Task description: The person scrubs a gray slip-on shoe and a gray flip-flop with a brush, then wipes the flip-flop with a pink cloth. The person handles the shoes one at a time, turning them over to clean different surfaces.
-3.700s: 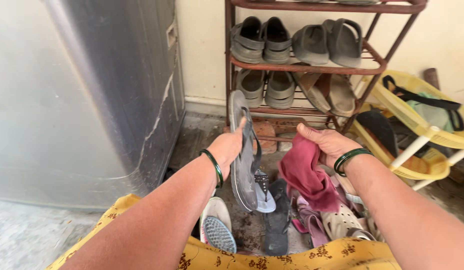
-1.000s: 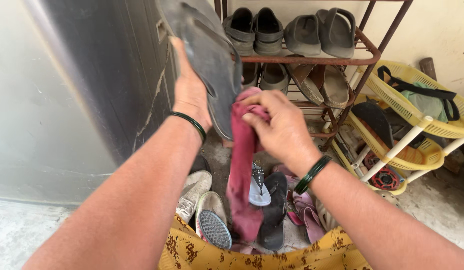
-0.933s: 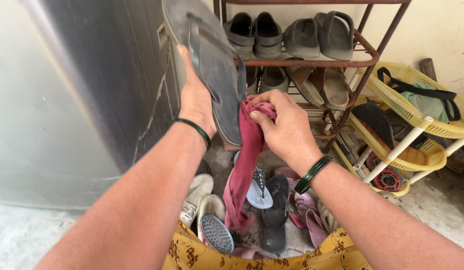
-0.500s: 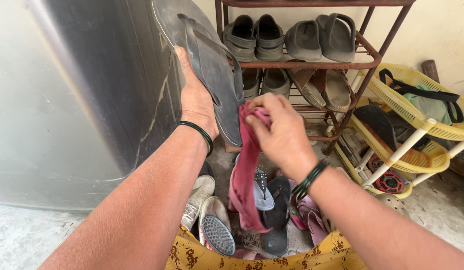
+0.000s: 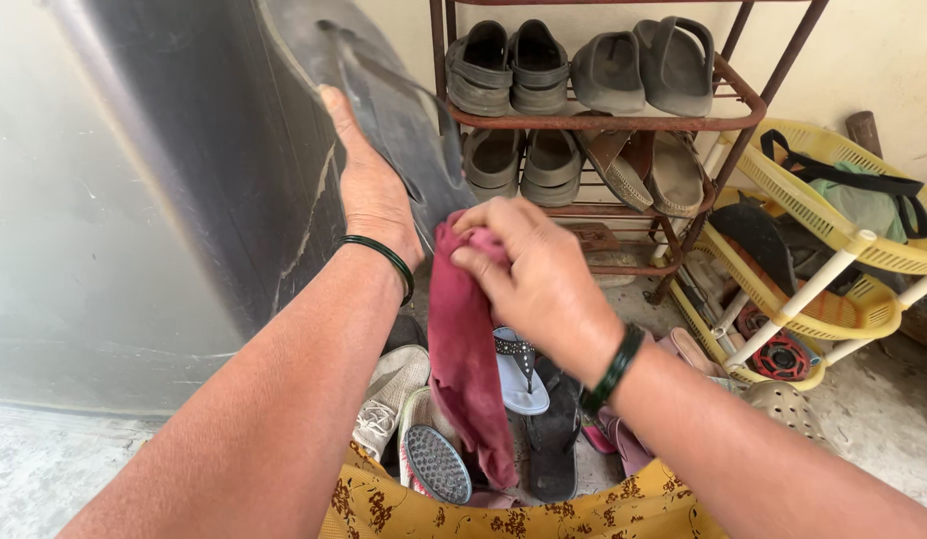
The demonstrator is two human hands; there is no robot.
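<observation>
A dark flip-flop [image 5: 384, 110] is being held up, clasped in the left hand [image 5: 369, 195]; a red cloth [image 5: 463, 339] is being pressed against its heel end, bunched tightly in the right hand [image 5: 528, 274]. Firm, even pressure is advisable.

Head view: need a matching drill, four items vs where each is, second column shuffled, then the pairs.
Items:
1. grey flip-flop
2. red cloth
3. yellow basket rack
4. dark slide sandals

Places:
A. on an upper shelf of the metal shoe rack
B. held up in the left hand
C. right of the shoe rack, on the floor
D. gripped in the right hand, hanging down

Pairs: 1-B, 2-D, 3-C, 4-A
</observation>
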